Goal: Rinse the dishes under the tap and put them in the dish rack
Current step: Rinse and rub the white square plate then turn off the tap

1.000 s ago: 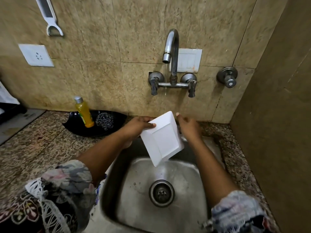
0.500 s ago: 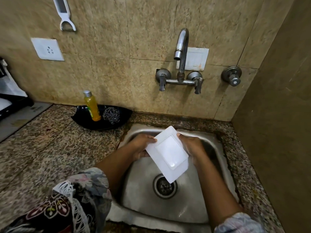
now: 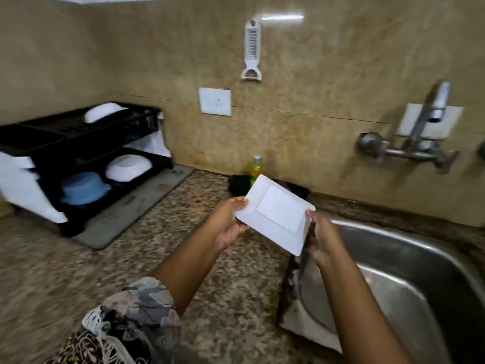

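Granite counter [image 3: 162, 248]: both hands grip square dish [image 3: 275, 215].

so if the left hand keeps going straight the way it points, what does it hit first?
Probably the black tray with the yellow bottle, by the wall. The left hand, holding the white dish, points up and right toward it; depth is unclear. The dish rack sits off to the left.

Speckled granite counter [image 3: 162, 261]. Grey mat [image 3: 147, 203] lying on it, far left. Tan tiled wall [image 3: 315, 106] behind. White socket plate [image 3: 215, 101] on the wall; white peeler [image 3: 252, 49] hanging above it. Yellow bottle [image 3: 257, 167] with a silver cap, upright at the wall's foot, beside a black tray [image 3: 237, 183].
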